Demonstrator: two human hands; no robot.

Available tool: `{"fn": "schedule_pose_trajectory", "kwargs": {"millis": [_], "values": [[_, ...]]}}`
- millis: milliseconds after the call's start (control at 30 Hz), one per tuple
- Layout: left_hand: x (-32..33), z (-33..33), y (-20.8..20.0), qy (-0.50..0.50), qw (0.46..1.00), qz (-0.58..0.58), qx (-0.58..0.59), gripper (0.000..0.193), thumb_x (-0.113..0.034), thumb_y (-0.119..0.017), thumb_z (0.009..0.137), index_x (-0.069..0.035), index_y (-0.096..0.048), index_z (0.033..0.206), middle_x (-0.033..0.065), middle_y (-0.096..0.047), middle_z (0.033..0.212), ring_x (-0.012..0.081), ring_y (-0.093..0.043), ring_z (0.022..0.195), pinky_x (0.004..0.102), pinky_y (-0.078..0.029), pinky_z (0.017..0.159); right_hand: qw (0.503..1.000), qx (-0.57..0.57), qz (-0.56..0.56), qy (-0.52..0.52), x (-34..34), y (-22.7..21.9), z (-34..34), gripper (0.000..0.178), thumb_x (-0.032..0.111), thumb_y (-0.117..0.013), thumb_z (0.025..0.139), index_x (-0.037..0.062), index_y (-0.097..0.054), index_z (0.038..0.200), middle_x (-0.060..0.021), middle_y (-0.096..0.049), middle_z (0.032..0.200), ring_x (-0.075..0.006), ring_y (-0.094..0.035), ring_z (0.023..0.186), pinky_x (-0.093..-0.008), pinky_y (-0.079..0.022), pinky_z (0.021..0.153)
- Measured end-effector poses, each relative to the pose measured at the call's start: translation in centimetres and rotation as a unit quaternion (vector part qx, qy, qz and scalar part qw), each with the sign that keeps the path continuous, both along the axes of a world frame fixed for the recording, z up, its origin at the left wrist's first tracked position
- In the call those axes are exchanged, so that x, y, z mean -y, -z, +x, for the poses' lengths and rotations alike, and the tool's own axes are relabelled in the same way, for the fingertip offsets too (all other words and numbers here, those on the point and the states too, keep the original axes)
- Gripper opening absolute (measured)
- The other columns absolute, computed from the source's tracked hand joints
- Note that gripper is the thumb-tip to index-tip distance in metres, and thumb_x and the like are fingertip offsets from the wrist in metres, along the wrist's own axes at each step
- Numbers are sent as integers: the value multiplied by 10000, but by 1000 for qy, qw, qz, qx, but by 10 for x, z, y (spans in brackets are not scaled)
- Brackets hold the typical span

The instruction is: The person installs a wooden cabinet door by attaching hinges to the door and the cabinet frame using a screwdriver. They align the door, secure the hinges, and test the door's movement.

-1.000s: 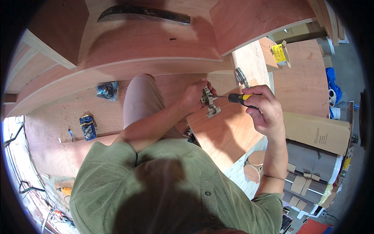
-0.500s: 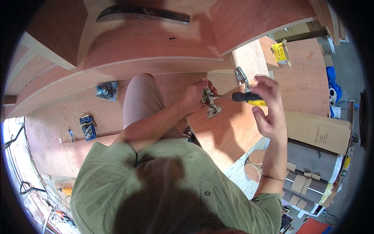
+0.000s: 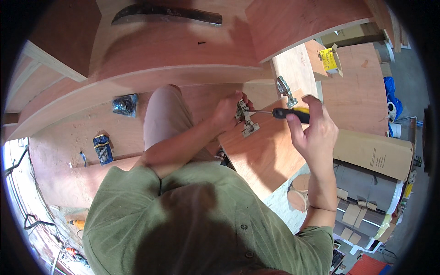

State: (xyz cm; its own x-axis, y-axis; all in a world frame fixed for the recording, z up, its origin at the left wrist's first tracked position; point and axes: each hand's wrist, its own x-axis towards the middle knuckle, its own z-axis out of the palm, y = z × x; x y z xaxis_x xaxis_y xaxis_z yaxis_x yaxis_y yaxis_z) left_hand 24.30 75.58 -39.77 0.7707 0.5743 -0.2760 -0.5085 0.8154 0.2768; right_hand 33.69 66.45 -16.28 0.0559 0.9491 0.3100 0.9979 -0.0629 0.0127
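My left hand (image 3: 228, 111) is closed round one end of a metal cabinet hinge (image 3: 250, 128), whose cup end lies against a wooden panel (image 3: 270, 153). In my right hand (image 3: 316, 130) is a screwdriver (image 3: 286, 114) with a black and yellow handle, gripped between thumb and fingers. Its shaft points left, and the tip reaches the hinge near my left fingers; the exact contact is too small to make out. A second metal hinge (image 3: 286, 91) rests just beyond the screwdriver handle, on pale wood.
Ahead, a knife with a dark handle (image 3: 201, 16) and a small screw (image 3: 201, 43) lie on a cabinet shelf. Two blue packets (image 3: 124, 106) (image 3: 103, 149) are on the board at left. At right are a yellow box (image 3: 328, 60) and a cardboard box (image 3: 373, 153).
My right hand has closed from loosely spread fingers onto the screwdriver handle, and the handle has turned. My left hand and the hinge have barely moved.
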Motion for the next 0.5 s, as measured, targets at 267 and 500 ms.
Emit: {"fn": "schedule_pose_trajectory", "kwargs": {"millis": [267, 500], "values": [[-1, -4, -7, 25, 1000, -12, -4, 355, -328, -329, 1041, -64, -505, 881, 110, -572, 856, 243, -577, 817, 397, -481, 758, 960, -105, -64, -252, -4, -3, 20, 345, -25, -713, 653, 31, -600, 975, -127, -605, 1016, -310, -640, 837, -367, -540, 698], [-1, -3, -5, 19, 1000, 1, -8, 343, -318, -337, 1039, -64, -505, 881, 112, -572, 852, 243, -579, 813, 396, -479, 752, 993, -10, -4, -114, 0, 4, 5, 379, 315, -799, 710, 72, -618, 938, -52, -625, 773, -258, -644, 666, -330, -510, 554]]}}
